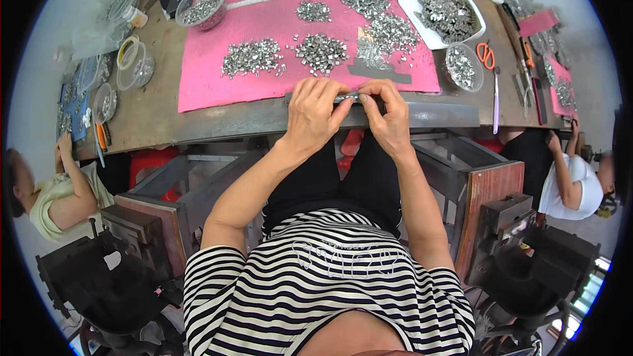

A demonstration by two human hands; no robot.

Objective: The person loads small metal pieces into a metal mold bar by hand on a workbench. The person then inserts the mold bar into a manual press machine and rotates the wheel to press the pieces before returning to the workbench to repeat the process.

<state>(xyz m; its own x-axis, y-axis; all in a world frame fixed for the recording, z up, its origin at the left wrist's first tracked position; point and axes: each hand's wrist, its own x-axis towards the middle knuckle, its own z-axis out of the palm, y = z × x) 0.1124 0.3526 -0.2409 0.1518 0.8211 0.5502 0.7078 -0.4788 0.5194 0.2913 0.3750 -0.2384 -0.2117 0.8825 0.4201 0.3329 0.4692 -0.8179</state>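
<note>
While pinching a narrow dark strip [347, 98] between both hands, best hold it level along the rail [442, 115], with even thumb pressure, so as not to tip or twist it. Probably wise, too, to steady both wrists and work in small movements, with the contact in plain sight. Located at the middle of the tabletop's [155, 109] near edge, just off the near edge of the mat [210, 95]. In the left hand [310, 109]: a close grip, thumb on the near side, remaining fingers curled over the far side. In the right hand [390, 116]: a narrow pinch of thumb and forefinger, remaining fingers bent. Between the fingertips: a bright gleam, too small to identify. Impossible to tell whether in contact with the rail. Beyond, toward the mat's near edge: two heaps [320, 53] of metal pieces, some pins [373, 57] and a grey patch [384, 74].
</note>
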